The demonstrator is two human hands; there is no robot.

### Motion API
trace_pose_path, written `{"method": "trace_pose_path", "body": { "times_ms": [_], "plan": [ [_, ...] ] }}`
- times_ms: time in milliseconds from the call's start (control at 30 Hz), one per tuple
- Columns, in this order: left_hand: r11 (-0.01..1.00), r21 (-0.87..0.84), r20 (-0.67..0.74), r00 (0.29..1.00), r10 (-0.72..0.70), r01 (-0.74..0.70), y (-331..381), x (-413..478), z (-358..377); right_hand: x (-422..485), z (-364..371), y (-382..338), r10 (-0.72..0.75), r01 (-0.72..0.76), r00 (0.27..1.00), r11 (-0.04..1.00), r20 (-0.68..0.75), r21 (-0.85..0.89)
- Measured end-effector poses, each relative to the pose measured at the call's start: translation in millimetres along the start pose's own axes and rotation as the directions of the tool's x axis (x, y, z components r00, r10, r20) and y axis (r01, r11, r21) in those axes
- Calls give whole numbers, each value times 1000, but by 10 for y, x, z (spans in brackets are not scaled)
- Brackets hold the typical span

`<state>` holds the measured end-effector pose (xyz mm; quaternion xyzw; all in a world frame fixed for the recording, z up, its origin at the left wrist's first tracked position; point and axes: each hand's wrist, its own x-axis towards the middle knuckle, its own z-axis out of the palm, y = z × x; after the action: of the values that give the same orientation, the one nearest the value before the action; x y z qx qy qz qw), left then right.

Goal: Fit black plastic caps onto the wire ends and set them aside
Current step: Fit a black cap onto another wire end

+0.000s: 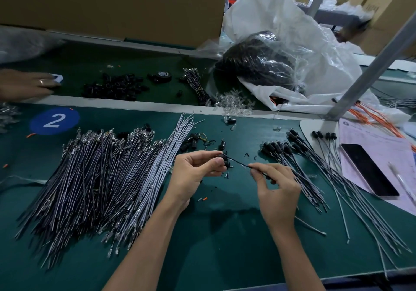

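Observation:
My left hand [195, 169] pinches a black plastic cap [226, 161] between thumb and fingers above the green table. My right hand [275, 186] pinches a thin dark wire [239, 163] that runs from its fingertips into the cap. A big pile of uncapped grey and black wires [96, 178] lies to the left. Capped wires [299, 162] are fanned out to the right. A few loose black caps [191, 143] lie just beyond my hands.
A phone [369, 170] rests on pink papers [380, 151] at the right. Beyond a white strip lie more black caps [114, 87], a tape roll [163, 75], clear bulbs [234, 103] and a plastic bag of black parts [258, 63]. Another person's hand [24, 84] is at far left.

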<state>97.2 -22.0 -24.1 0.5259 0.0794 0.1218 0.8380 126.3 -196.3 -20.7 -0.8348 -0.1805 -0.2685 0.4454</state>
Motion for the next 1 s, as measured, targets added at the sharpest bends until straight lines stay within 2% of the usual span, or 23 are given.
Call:
{"method": "trace_pose_path", "body": {
  "times_ms": [333,700,867,1000],
  "plan": [
    [1000,-21,-43,999,13,-14,1,15,-13,28,-41,42,14,-16,999,999,-37,-35],
    [1000,14,4,1000,15,-15,-8,0,7,42,6,15,-20,20,999,999,-26,-25],
    [997,80,43,999,10,-14,-42,-9,26,35,71,-38,-43,44,998,998,38,-37],
    [998,59,28,1000,11,-13,-27,-19,30,36,112,-90,-53,57,995,997,80,-50]
  ]
}}
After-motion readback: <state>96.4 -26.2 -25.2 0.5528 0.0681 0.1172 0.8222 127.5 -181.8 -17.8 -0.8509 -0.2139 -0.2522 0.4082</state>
